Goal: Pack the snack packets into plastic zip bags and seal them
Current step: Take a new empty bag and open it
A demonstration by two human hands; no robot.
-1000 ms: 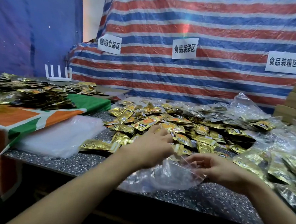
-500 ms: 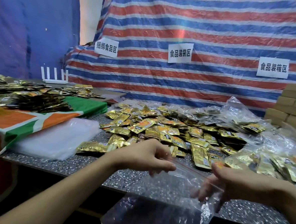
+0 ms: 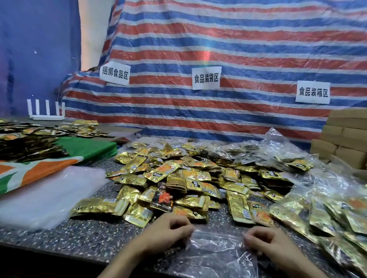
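Your left hand [image 3: 168, 232] and right hand [image 3: 266, 240] sit knuckles-up, fingers curled, each pinching one top corner of the clear zip bag [image 3: 216, 254]. The bag lies flat on the speckled table [image 3: 65, 234], just before the snack packets [image 3: 186, 182].

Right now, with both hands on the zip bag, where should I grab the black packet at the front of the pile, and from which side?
Probably pinch the black packet by its near short edge, coming from the front with the left hand, which is closest. It lies on top of the gold packets with that edge facing you and uncovered.
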